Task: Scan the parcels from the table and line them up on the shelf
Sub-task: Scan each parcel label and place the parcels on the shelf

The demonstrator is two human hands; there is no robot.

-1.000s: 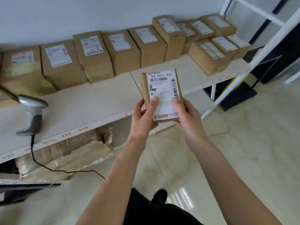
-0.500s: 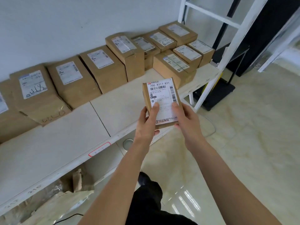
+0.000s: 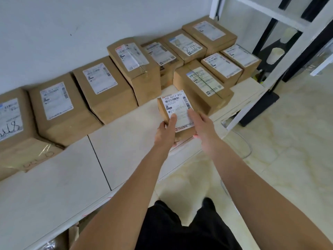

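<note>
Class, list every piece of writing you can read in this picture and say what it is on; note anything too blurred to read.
"700 R217 831": top of the label on the small parcel held in both hands.
Smaller print and barcodes on that label: too small to read.
Labels on the shelf parcels: blurred, unreadable.
Handwritten scrawl on the far-left parcel: not legible.

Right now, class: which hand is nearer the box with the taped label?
Right. The right hand sits just below the taped-label box; the left hand is farther left.

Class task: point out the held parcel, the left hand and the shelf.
Held parcel [image 3: 177,107]: head view, on its white label.
Left hand [image 3: 166,131]: head view, back of hand.
Shelf [image 3: 126,139]: head view, bare top.
</note>
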